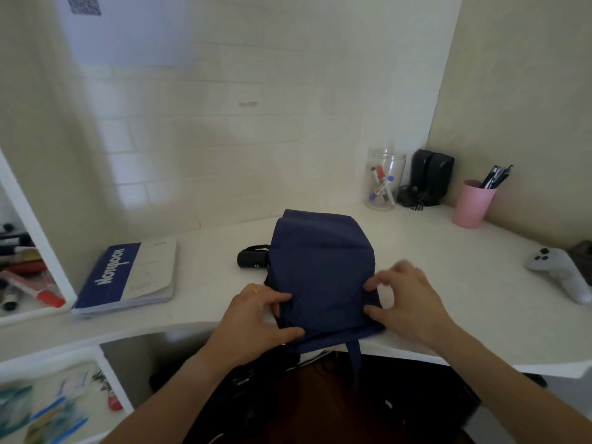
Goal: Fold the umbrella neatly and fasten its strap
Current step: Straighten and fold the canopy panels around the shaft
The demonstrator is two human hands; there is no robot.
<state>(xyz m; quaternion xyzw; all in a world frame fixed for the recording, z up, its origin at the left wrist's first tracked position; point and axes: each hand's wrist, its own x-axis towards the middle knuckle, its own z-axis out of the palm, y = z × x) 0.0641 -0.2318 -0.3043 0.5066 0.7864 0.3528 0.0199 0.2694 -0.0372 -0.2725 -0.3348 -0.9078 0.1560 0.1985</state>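
A navy blue umbrella [322, 270] lies collapsed on the white desk [448, 283], its loose canopy spread flat. Its black handle [253, 259] sticks out to the left of the cloth. The umbrella's strap [355, 354] hangs down over the desk's front edge. My left hand [259, 315] pinches the canopy's near left edge between thumb and fingers. My right hand [407, 299] grips the canopy's near right edge, slightly blurred.
A blue and white notebook [128, 277] lies to the left. At the back right stand a clear jar of markers [384, 181], black speakers [431, 177] and a pink pen cup [472, 203]. A white game controller [560, 270] rests far right. Shelves [28, 270] hold clutter at left.
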